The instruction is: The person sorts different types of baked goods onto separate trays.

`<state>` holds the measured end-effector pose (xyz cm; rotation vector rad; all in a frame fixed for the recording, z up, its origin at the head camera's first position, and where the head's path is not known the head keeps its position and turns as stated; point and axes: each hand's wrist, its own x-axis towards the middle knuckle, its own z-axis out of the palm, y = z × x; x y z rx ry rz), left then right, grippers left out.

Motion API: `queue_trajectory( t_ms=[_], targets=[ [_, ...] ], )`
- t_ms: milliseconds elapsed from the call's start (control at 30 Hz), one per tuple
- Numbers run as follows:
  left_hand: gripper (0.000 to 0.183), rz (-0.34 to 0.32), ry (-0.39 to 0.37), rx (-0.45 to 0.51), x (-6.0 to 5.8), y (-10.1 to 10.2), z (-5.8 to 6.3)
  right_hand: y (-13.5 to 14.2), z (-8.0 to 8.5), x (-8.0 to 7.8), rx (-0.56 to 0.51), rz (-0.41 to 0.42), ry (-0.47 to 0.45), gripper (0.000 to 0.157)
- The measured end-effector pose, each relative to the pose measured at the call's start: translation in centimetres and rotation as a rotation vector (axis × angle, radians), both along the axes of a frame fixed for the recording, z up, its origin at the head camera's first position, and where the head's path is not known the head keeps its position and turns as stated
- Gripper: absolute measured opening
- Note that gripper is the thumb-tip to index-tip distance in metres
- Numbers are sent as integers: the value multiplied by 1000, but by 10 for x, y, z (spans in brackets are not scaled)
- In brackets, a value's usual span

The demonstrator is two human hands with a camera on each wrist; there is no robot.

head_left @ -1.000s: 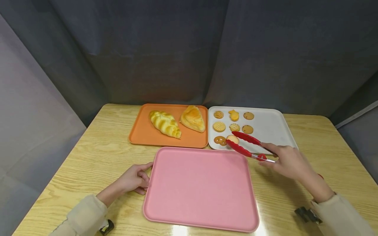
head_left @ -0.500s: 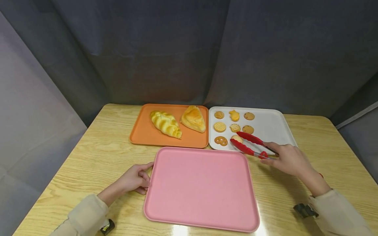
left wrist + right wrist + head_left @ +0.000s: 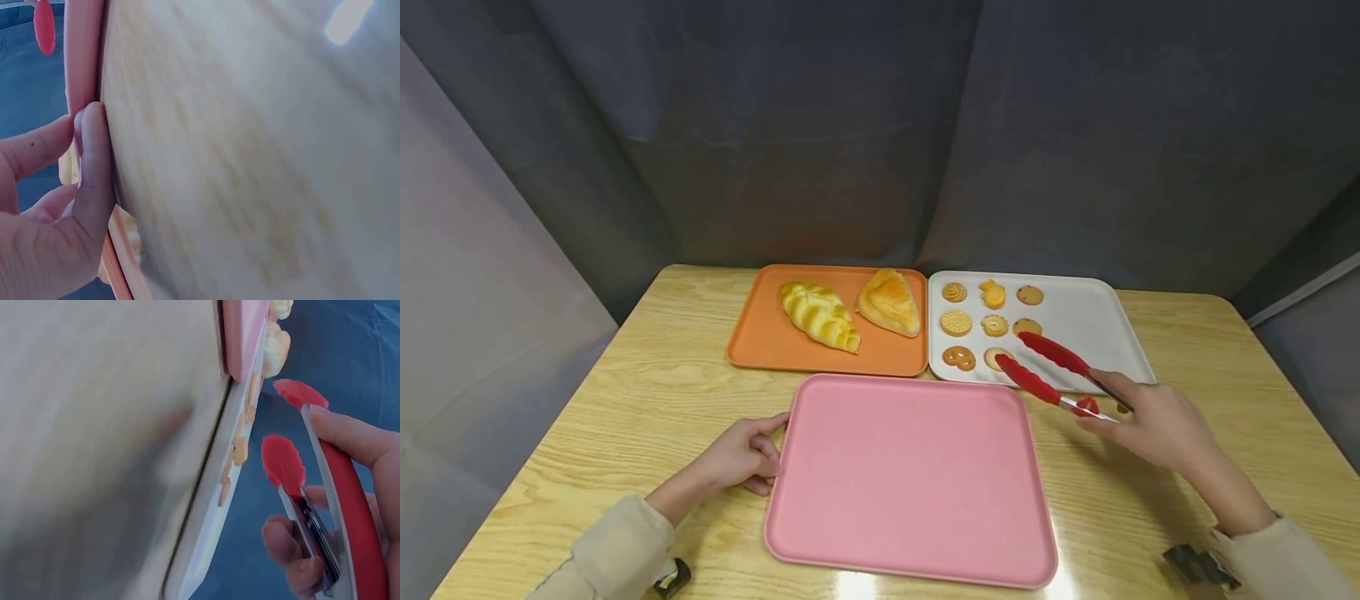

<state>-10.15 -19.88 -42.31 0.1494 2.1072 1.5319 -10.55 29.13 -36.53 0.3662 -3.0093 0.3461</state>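
Observation:
My left hand point(image 3: 741, 457) is at the left edge of a pink tray point(image 3: 910, 479), its index finger stretched to the rim. The thumb and a bent finger pinch that rim in the left wrist view. With my right hand point(image 3: 1157, 425) I grip red-tipped metal tongs point(image 3: 1028, 379), whose two arms stand apart with nothing between their tips. The lower tip overlaps a pale round cookie point(image 3: 994, 358) on the white tray point(image 3: 1093, 325); the upper one overlaps a speckled cookie point(image 3: 1026, 326). Also on that tray are a pretzel cookie point(image 3: 958, 358) and several other cookies in rows.
An orange tray point(image 3: 760, 333) at the back left holds a braided loaf point(image 3: 820, 317) and a triangular pastry point(image 3: 889, 304). It stands beside the white tray, both behind the pink one. Dark curtains point(image 3: 805, 133) hang behind the wooden table point(image 3: 625, 400).
The tongs, earlier around the pale round cookie, have drawn back right and toward me. That cookie lies slightly farther right from the pretzel. My left hand stays at the pink tray.

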Motion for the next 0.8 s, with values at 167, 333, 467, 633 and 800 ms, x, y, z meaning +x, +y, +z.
queue_trajectory(
  t_ms=[167, 333, 467, 633, 800],
  targets=[
    [76, -3, 2, -8, 0, 1, 0, 1, -5, 25, -43, -59, 23, 70],
    [76, -3, 2, -19, 1, 1, 3, 0, -13, 49, -69, -120, 37, 69],
    [76, -5, 6, -26, 2, 1, 3, 1, -18, 66, -79, -187, -15, 72],
    [75, -10, 15, -41, 1, 1, 3, 7, -22, 81, -93, -274, -157, 79],
    [75, -12, 20, -47, 1, 2, 3, 12, -27, 90, -79, -341, -237, 86]
  ],
)
